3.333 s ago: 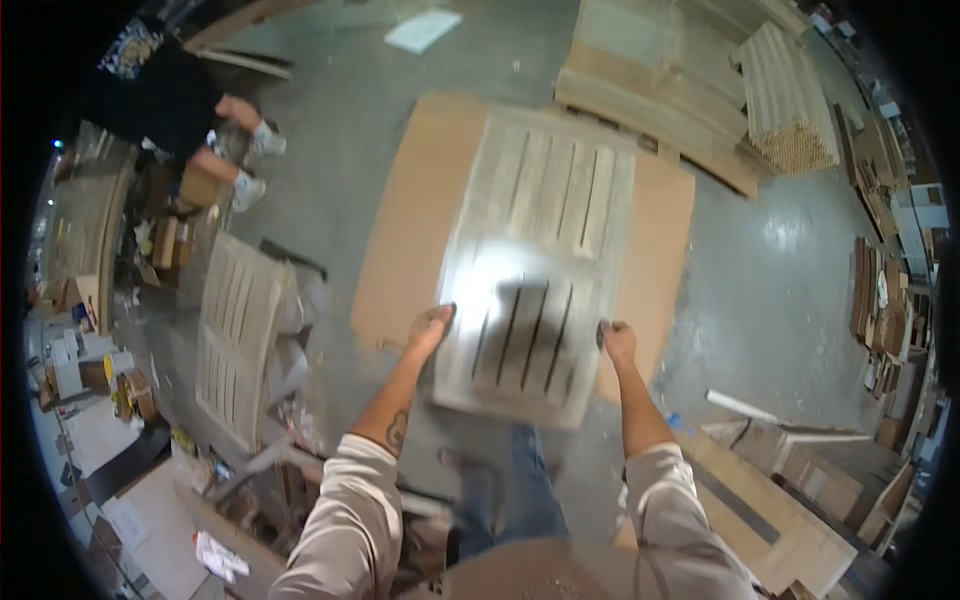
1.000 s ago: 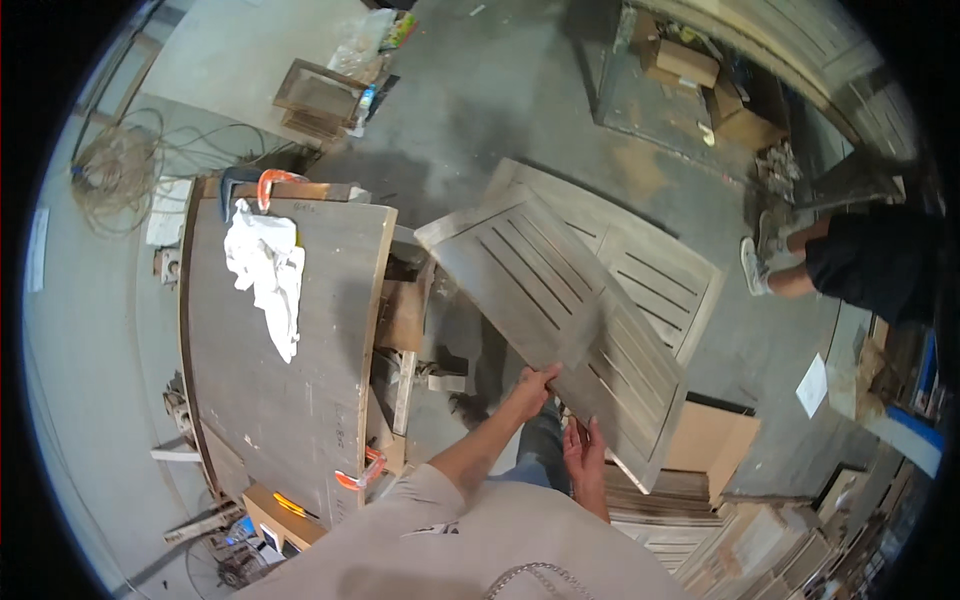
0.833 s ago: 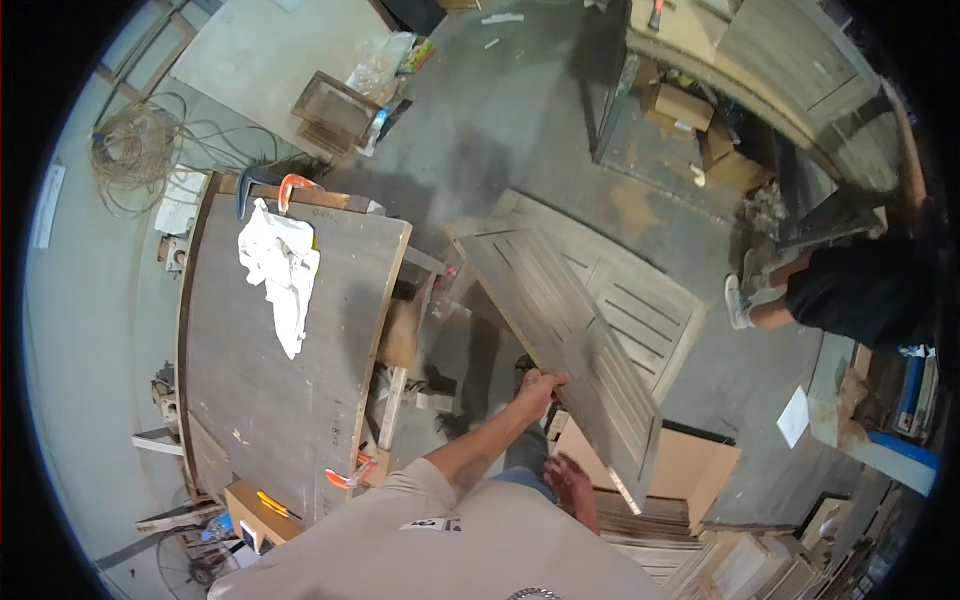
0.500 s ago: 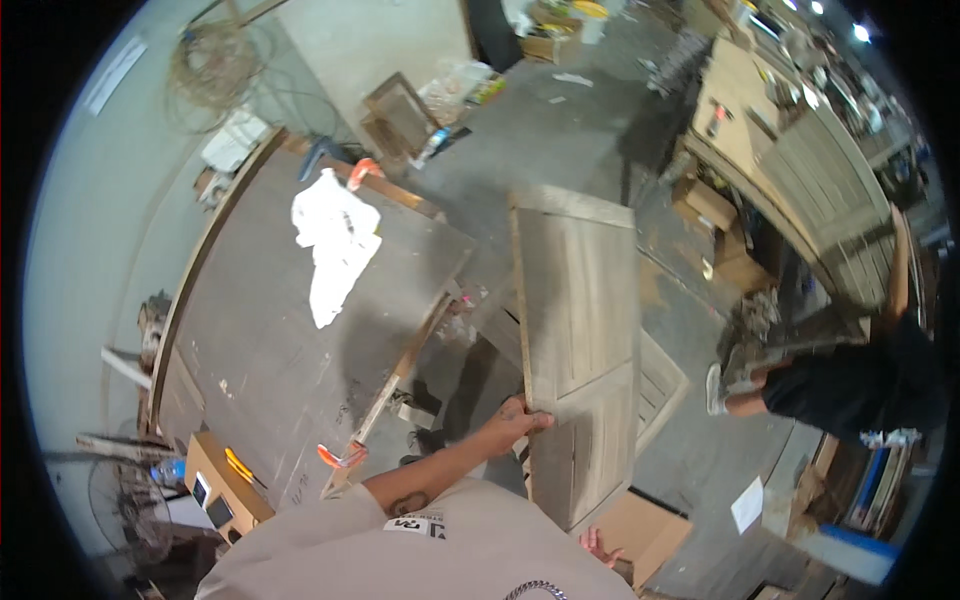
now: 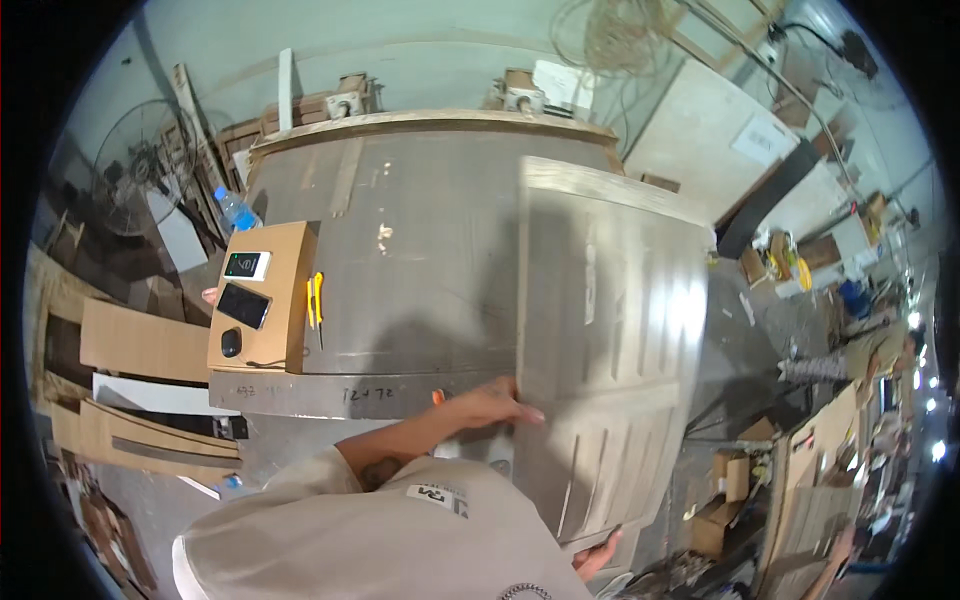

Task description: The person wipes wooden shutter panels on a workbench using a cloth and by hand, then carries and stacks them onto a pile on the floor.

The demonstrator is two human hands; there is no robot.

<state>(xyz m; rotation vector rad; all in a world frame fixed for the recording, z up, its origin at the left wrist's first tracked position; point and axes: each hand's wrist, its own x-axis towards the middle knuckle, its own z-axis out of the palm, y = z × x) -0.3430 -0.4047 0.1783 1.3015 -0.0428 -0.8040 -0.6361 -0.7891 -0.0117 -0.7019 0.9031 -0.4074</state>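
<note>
Grey slatted wood fills the middle of my view: a louvred door panel (image 5: 610, 350) held over the right half of a grey metal-topped workbench (image 5: 400, 260), its far end reaching over the bench top and its near end hanging off toward my body. My left hand (image 5: 495, 405) lies on the panel's left edge, fingers (image 5: 525, 412) stretched flat across the face and the thumb tucked behind, so it pinches the edge rather than making a fist. My right hand (image 5: 598, 555) shows only as fingertips curled up under the panel's near bottom corner, gripping it from below. Well to the left of my left fingers, a cardboard box (image 5: 262, 297) sits on the bench with two phones on it, a yellow utility knife (image 5: 316, 300) just beside.
</note>
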